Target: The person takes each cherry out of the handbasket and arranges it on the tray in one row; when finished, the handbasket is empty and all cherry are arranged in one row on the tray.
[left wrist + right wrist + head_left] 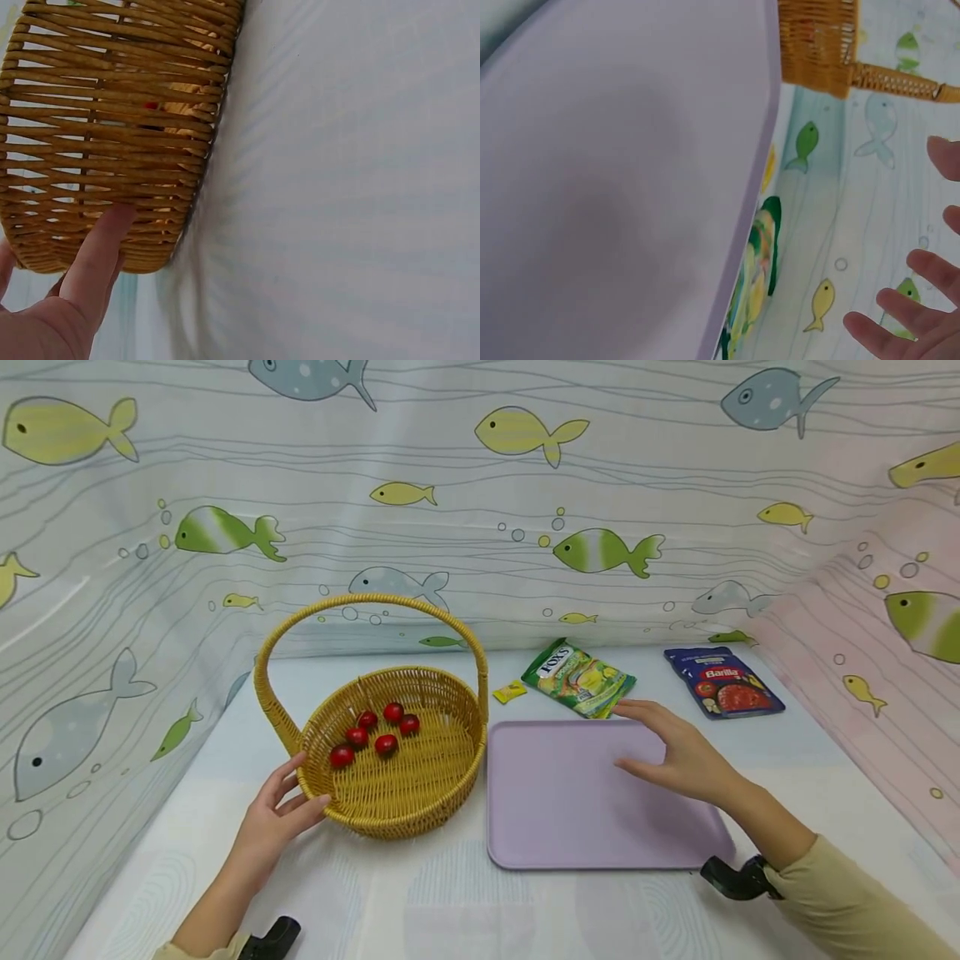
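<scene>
My left hand (273,818) rests against the near left side of a round wicker basket (405,818) with a tall arched handle. In the left wrist view, a straight finger (97,255) lies on the woven outer wall. Inside the basket, several shiny dark red cherries (386,745) sit toward the left and back. My right hand (686,756) hovers over the right part of a lilac tray (570,810), fingers spread and thumb apart, holding nothing. Just beyond its fingertips lies a green Fox's candy bag (577,678).
A small yellow wrapped candy (510,692) lies between the basket and the candy bag. At the back right is a dark blue Barilla pouch (723,682) on the table. A fish-patterned cloth wall (450,543) encloses the table's back and sides.
</scene>
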`<state>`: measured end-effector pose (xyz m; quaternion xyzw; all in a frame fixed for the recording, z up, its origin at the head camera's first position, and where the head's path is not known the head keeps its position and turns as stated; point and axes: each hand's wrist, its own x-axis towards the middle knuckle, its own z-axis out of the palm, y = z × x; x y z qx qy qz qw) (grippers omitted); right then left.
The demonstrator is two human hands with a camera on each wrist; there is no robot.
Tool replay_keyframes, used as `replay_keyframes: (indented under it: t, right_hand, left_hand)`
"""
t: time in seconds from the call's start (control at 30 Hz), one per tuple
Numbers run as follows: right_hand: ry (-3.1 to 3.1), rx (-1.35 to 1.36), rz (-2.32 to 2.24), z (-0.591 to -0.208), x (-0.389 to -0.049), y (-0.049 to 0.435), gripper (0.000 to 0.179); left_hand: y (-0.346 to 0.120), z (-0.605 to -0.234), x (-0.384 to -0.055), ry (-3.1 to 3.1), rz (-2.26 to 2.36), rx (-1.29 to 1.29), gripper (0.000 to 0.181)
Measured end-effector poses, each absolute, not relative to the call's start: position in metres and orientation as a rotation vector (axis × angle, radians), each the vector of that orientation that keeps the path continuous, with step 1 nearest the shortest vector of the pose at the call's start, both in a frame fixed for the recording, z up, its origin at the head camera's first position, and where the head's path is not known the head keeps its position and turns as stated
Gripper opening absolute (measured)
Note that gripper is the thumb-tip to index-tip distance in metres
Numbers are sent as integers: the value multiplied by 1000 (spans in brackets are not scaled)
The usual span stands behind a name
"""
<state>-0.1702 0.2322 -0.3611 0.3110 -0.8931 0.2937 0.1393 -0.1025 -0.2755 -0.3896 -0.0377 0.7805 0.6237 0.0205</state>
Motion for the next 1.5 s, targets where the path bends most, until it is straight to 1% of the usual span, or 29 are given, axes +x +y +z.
replay_keyframes:
  t: [0.43, 0.7, 1.0, 1.5]
  right_hand:
    - [-2567, 1016, 879, -348, -176, 195, 60]
    - [-2531, 1166, 990, -339, -183, 170, 53]
    - [-2530, 1268, 992, -329, -189, 141, 51]
    - [-2380, 1530, 1004, -320, -201, 91, 42]
  left_hand:
    - [-275, -390, -103, 2428, 1940, -109, 78]
    - [-276, -391, -103, 2432, 1937, -126, 78]
    - [-275, -392, -105, 2422, 1943, -136, 78]
    - [-276, -393, -105, 2413, 1963, -129, 77]
